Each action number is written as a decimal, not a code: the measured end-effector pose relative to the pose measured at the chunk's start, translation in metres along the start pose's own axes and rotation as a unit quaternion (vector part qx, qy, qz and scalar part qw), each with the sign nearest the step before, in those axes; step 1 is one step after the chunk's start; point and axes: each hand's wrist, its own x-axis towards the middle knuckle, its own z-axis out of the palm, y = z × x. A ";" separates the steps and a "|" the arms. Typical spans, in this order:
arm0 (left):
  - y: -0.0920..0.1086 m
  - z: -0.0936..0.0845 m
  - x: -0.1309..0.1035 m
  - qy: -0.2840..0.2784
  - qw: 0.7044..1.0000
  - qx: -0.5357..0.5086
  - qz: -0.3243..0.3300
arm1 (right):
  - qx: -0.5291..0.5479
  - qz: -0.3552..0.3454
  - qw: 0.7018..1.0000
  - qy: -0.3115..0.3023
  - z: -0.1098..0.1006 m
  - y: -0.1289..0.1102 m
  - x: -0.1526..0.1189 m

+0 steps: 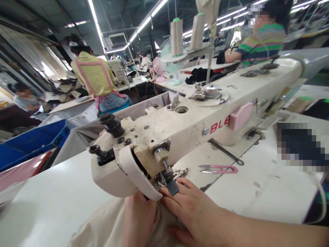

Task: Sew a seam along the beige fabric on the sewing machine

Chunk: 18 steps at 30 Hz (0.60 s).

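A cream sewing machine (185, 120) stretches across the white table (51, 199), its head close to me. Beige fabric (102, 228) lies under the machine's head. My left hand (138, 219) rests on the fabric just below the head, fingers pressing down. My right hand (191, 206) lies flat on the fabric to the right of the needle area (167, 180), fingers spread. The needle itself is hidden behind the head and my hands.
Pink-handled thread snips (219, 168) lie on the table right of the needle. Thread cones (177, 36) stand behind the machine. A blue bin (31, 142) sits at left. A person in a yellow top (96, 79) and a person in a striped shirt (262, 43) work farther off.
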 end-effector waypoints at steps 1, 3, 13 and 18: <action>0.001 0.000 0.000 0.003 1.000 -0.002 0.000 | 0.000 0.001 1.000 -0.004 0.000 0.000 0.001; 0.001 0.001 0.000 0.008 1.000 -0.007 -0.001 | -0.002 0.004 1.000 -0.013 -0.001 -0.001 0.002; -0.005 0.006 0.007 0.033 0.999 -0.026 -0.010 | -0.025 -0.022 0.999 -0.010 0.012 0.008 0.005; -0.008 0.000 -0.012 0.073 0.996 -0.025 0.031 | -0.025 -0.011 1.000 -0.003 0.009 0.005 0.004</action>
